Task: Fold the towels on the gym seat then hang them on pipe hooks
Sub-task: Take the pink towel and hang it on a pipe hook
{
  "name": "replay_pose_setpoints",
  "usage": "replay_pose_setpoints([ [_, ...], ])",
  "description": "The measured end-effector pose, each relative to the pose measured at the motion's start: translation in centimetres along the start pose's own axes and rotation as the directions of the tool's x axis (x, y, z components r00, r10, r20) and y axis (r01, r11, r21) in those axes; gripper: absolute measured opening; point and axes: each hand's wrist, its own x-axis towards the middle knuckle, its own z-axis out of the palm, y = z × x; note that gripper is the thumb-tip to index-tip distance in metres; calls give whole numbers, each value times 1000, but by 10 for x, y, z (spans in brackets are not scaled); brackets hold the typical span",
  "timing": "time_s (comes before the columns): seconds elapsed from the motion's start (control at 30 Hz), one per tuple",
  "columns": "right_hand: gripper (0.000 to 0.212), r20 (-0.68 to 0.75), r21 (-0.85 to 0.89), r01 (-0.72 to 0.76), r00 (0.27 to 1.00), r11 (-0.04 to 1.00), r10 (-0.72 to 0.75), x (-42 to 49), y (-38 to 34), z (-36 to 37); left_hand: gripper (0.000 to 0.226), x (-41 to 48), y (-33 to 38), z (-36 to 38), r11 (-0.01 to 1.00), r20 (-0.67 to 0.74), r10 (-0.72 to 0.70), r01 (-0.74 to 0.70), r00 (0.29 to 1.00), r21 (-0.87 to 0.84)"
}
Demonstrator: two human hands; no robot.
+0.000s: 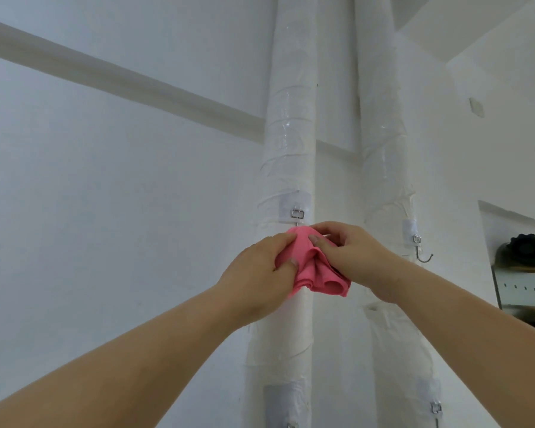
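A folded pink towel (314,273) is pressed against the left white wrapped pipe (292,134), just below a metal hook mount (297,213). The hook's lower end is hidden behind the cloth. My left hand (260,273) pinches the towel's left side with thumb and fingers. My right hand (349,254) grips its top and right side. The towel's folds hang down in loops between the two hands.
A second wrapped pipe (383,149) stands to the right with a bare metal hook (422,253). More hook mounts (436,407) sit lower on both pipes. A shelf with dark items (525,257) is at the right edge. White walls surround the pipes.
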Motion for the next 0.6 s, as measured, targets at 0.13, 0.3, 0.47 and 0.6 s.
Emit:
replay_pose_setpoints([
  [0.13, 26, -136, -41, -18, 991, 999, 12, -2, -13, -9, 33, -7, 14, -12, 999, -36, 47, -46, 998, 18],
  [0.3, 17, -281, -227, 44, 953, 973, -109, -10, -24, -22, 31, -11, 20, -28, 996, -84, -8, 16, 996, 93],
  [0.47, 23, -253, -394, 111, 941, 912, -224, -28, -42, -19, 35, -23, 19, -38, 988, -91, -2, 16, 996, 153],
  [0.6, 22, -228, -526, 161, 919, 835, -320, -54, -48, -7, 28, -40, 13, -40, 989, -170, 46, -21, 984, 145],
])
